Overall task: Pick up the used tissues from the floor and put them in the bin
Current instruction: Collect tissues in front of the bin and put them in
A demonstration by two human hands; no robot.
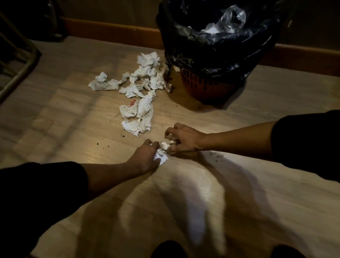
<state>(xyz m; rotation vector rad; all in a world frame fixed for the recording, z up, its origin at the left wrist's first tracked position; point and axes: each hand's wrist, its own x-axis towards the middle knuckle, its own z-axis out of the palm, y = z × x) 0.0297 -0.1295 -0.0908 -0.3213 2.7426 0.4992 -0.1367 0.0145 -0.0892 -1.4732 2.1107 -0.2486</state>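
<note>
While the left hand (146, 155) closes on a tissue wad (161, 158) and the right hand (183, 141) claws small scraps (167, 144) beside it, loose bits may drop short of the bin (212, 84)

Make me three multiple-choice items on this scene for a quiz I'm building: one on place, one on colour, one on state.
1. Where does the tissue pile lie?
A. On the floor left of the bin
B. Inside the bin
C. Behind the bin

2. What colour is the bin bag?
A. White
B. Black
C. Blue

3. What are the left hand and right hand doing?
A. Resting flat and empty
B. Lifting the bin
C. Gripping tissue

Answers: 1 A, the pile spreads beside the bin; 2 B, glossy black plastic drapes the rim; 3 C, white tissue shows in both.
</note>
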